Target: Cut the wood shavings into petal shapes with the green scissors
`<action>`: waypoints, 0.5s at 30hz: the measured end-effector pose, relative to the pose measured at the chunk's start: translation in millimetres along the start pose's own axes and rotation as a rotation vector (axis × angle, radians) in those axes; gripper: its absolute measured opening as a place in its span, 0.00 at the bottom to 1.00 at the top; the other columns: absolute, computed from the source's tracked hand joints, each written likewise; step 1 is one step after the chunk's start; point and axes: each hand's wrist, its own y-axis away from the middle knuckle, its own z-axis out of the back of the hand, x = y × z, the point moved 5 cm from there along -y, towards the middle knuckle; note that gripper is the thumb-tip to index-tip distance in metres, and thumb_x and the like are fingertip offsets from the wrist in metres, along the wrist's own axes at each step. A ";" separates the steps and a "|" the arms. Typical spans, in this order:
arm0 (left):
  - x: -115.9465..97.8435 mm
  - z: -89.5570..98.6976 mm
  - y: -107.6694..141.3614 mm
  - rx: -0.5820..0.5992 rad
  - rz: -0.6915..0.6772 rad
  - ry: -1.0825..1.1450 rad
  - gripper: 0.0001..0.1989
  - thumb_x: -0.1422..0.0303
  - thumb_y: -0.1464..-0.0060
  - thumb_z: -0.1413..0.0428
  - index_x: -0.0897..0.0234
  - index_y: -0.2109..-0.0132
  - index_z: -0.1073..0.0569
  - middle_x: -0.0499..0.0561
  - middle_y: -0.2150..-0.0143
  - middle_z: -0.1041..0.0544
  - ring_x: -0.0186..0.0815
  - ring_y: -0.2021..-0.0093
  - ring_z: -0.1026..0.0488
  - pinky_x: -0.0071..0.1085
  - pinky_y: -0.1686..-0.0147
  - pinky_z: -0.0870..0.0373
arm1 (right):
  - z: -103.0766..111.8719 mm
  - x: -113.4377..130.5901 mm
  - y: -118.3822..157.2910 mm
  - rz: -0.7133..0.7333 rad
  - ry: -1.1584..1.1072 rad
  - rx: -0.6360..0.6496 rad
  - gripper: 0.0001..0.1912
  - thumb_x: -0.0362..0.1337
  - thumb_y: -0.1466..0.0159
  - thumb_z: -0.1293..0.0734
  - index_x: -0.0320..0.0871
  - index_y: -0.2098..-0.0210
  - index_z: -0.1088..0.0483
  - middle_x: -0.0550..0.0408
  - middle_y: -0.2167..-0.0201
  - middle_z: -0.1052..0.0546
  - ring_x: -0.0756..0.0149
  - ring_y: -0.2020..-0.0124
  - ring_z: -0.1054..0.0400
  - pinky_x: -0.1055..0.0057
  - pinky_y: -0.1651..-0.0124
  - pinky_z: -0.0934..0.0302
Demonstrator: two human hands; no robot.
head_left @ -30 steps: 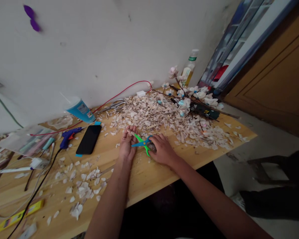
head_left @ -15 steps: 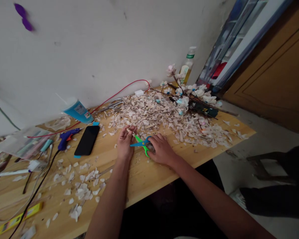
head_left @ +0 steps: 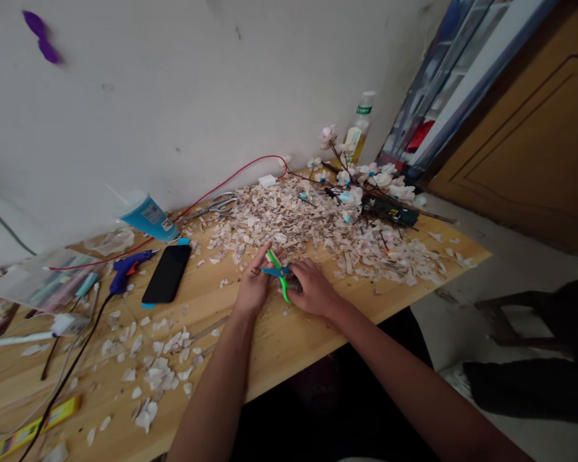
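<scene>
My right hand (head_left: 311, 285) is closed round the handles of small blue and green scissors (head_left: 278, 272), whose blades cross with their tips apart. Close to those blades is my left hand (head_left: 254, 282), its fingers curled near the tips and partly hidden behind them. Whatever it pinches is too small to make out. Just beyond both hands spreads a big heap of pale, petal-like flakes (head_left: 279, 215). Several more loose flakes (head_left: 161, 372) lie to the left of my left forearm.
Left on the wooden table (head_left: 289, 359) are a phone (head_left: 167, 274), a blue glue gun (head_left: 128, 269), a blue cup (head_left: 149, 216) and a yellow packet (head_left: 33, 427). Metal scissors (head_left: 221, 203) lie by the heap. Flowering branches (head_left: 361, 186) and a bottle (head_left: 359, 128) stand back right.
My left hand has shifted slightly right, towards the scissors, and turned. The scissors have swung, with the green blade now pointing more upward. The view has moved slightly.
</scene>
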 end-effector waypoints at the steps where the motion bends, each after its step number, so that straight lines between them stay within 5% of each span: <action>1: 0.1 -2.1 0.9 0.021 0.014 0.026 0.30 0.62 0.47 0.37 0.54 0.38 0.33 0.58 0.41 0.26 0.46 0.41 0.29 0.41 0.43 0.32 | 0.0 0.3 -0.1 0.000 -0.001 0.000 0.13 0.45 0.39 0.33 0.44 0.61 0.35 0.49 0.61 0.29 0.55 0.56 0.39 0.60 0.53 0.46; 7: -6.3 -9.7 5.3 0.071 0.054 0.130 0.32 0.64 0.48 0.35 0.55 0.38 0.33 0.58 0.41 0.26 0.47 0.38 0.33 0.43 0.41 0.35 | 0.5 0.9 -0.6 -0.016 0.010 -0.007 0.13 0.45 0.39 0.33 0.44 0.62 0.36 0.49 0.61 0.28 0.55 0.56 0.39 0.61 0.55 0.46; 15: -7.5 4.8 0.1 -0.122 -0.002 0.178 0.24 0.64 0.52 0.33 0.60 0.48 0.27 0.58 0.46 0.22 0.44 0.45 0.26 0.39 0.46 0.29 | 1.1 6.0 -0.7 -0.004 0.052 0.033 0.13 0.46 0.40 0.32 0.44 0.64 0.36 0.50 0.62 0.28 0.56 0.55 0.39 0.61 0.54 0.48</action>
